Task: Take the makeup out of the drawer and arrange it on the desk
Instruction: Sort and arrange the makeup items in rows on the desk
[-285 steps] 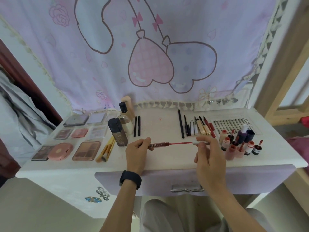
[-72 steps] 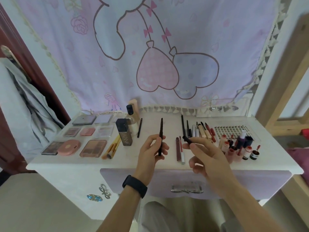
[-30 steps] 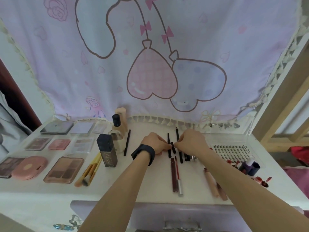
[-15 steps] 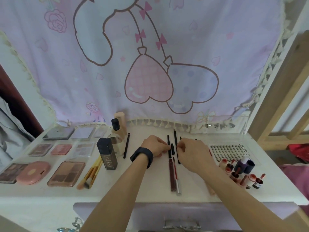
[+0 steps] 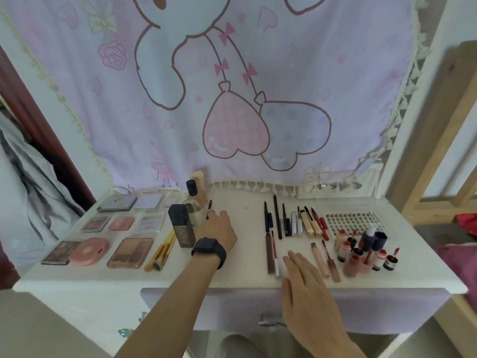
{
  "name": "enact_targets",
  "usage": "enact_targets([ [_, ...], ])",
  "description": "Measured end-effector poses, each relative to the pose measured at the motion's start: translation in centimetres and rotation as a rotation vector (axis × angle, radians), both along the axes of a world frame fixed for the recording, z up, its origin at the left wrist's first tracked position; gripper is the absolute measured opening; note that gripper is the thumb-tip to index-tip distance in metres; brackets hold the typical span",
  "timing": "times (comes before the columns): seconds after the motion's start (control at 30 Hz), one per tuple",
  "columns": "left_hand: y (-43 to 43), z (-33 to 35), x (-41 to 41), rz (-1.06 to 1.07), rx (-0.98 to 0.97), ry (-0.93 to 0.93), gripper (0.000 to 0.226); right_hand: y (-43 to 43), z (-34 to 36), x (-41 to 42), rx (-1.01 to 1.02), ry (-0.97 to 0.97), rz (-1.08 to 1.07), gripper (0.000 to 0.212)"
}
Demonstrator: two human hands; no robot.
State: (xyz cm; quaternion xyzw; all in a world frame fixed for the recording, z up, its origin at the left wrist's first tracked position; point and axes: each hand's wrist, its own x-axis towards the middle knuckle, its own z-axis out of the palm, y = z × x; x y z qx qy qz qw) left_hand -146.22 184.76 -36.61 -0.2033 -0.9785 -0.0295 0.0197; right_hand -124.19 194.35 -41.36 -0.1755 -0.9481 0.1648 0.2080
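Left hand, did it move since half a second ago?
Yes. The left hand went left, from the black pencil row to the lone pencil beside the dark foundation bottle.

A lilac wall hanging (image 5: 335, 60) printed with a cartoon rabbit holds a pink heart balloon (image 5: 233, 130) and a lavender heart balloon (image 5: 296, 133), and a cream tassel fringe (image 5: 258, 186) runs along its lower edge. At the left a grey garment (image 5: 31, 197) hangs beside a dark red-brown door frame (image 5: 33, 120). At the right stands a pale wooden frame (image 5: 426, 140), with red fabric (image 5: 467, 220) behind it.
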Motion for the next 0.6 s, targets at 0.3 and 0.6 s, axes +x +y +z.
enact_targets([
  [0.3,-1.0,-1.0,1.4,0.007,-0.08,0.028,0.029,-0.1,-2.5,1.4,0.054,-0.047,0.047,0.055],
  [0.6,-1.4,-1.1,1.6,0.02,0.004,0.028,0.035,0.1,-3.4,1.6,0.044,0.053,0.06,0.057],
])
